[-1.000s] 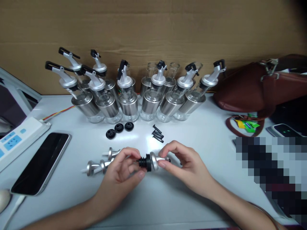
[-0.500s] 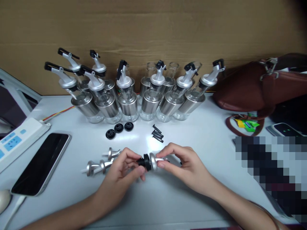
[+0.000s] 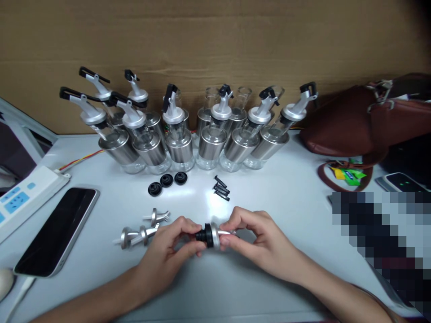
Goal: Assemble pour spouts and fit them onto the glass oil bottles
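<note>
Between my hands, above the table, a black rubber stopper (image 3: 204,235) sits against the disc of a silver pour spout (image 3: 215,236). My left hand (image 3: 173,246) pinches the stopper's ribbed end between thumb and fingers. The spout's neck is gripped by my right hand (image 3: 257,242), whose fingers partly hide it. Left of my left hand lie several loose silver spouts (image 3: 143,235). Beyond the hands are three black stoppers (image 3: 166,180) in a row and several small black levers (image 3: 221,188) in a cluster.
Glass bottles with steel sleeves (image 3: 212,146) line the back, many topped with spouts. A phone (image 3: 57,231) and a power strip (image 3: 28,197) lie at the left. At the right are a brown bag (image 3: 340,123) and candy packets (image 3: 350,175). Cardboard (image 3: 215,40) stands behind.
The stopper and spout disc have come together; the gap between them has closed. Both hands have shifted slightly towards the near edge, and the left has moved a little to the right.
</note>
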`<state>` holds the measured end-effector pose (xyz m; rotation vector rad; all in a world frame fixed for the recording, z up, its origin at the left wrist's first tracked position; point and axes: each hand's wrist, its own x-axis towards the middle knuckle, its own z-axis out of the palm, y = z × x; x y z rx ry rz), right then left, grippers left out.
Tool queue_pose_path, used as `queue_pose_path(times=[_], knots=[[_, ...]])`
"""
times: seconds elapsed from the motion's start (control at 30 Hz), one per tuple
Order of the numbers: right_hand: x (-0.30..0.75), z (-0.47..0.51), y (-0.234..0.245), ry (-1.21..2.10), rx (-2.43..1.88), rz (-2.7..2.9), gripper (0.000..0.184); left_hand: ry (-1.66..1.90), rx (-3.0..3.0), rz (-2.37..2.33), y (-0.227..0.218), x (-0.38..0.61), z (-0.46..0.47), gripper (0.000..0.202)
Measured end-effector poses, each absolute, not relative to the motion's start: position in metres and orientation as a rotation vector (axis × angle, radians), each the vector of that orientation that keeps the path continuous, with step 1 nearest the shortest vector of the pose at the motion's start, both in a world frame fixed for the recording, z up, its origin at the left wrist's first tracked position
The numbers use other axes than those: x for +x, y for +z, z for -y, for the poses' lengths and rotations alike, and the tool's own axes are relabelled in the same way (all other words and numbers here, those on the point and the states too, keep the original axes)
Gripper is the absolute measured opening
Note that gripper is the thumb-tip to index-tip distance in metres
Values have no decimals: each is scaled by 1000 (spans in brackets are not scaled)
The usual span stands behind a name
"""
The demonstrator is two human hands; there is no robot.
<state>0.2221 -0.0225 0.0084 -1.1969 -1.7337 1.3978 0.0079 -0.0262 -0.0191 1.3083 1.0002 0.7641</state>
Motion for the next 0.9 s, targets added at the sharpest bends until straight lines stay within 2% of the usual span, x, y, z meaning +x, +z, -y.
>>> queue_pose_path(times=[0.23, 0.63, 0.8, 0.9], knots=[[220, 23, 10, 1530, -1170, 1716, 18, 817, 1706, -875, -15, 4, 23, 2], [214, 27, 9, 1552, -1113, 1681, 18, 866, 1846, -812, -13, 7, 22, 9], [213, 30, 8, 1628, -1098, 1625, 18, 890, 1794, -874, -15, 5, 25, 1], [210, 30, 4, 1558, -1136, 1629, 17, 997, 1736, -961, -18, 3, 27, 10]])
